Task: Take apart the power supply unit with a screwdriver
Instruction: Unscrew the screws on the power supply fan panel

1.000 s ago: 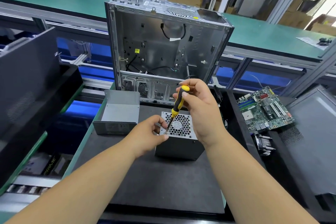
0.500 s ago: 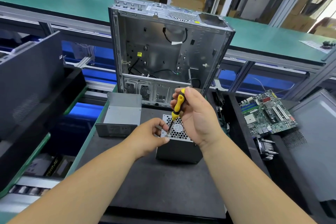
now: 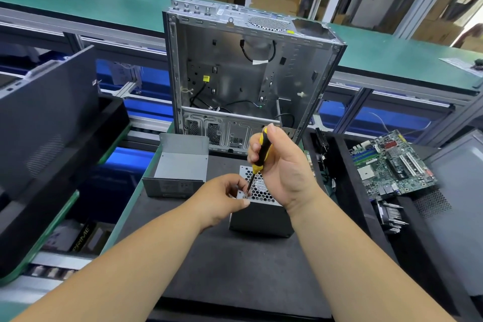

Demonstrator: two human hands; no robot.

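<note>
Biggest thing in view is the bare silver metal computer case (image 3: 251, 78), standing open at top centre of the frame with loose black cables hanging inside. Right of centre a green motherboard (image 3: 389, 165) lies on a dark tray. In front of the case is the black mat surface (image 3: 222, 264), and left of centre on it sits a grey folded sheet-metal cover (image 3: 180, 170), which I'd guess came off another unit.

The power supply unit (image 3: 261, 210), a dark grey metal box with a honeycomb mesh fan grille on top, sits dead centre on the mat, right under both my hands.

What's changed over the last second: my right hand (image 3: 285, 170) has rolled around the black-and-yellow screwdriver (image 3: 261, 151), so the thumb now sits up over the butt of the handle and more of the handle shows. The tip hasn't left the near left corner of the grille. I read that as the screw turning out, not finished yet.

Right hand is wrapped tight on the handle, shaft angled down and to the left. My left hand (image 3: 222, 201) is at that same corner, thumb and fingertips pinched in close around the tip, steadying it and probably ready to catch the tiny screw (image 3: 245, 196).
</note>
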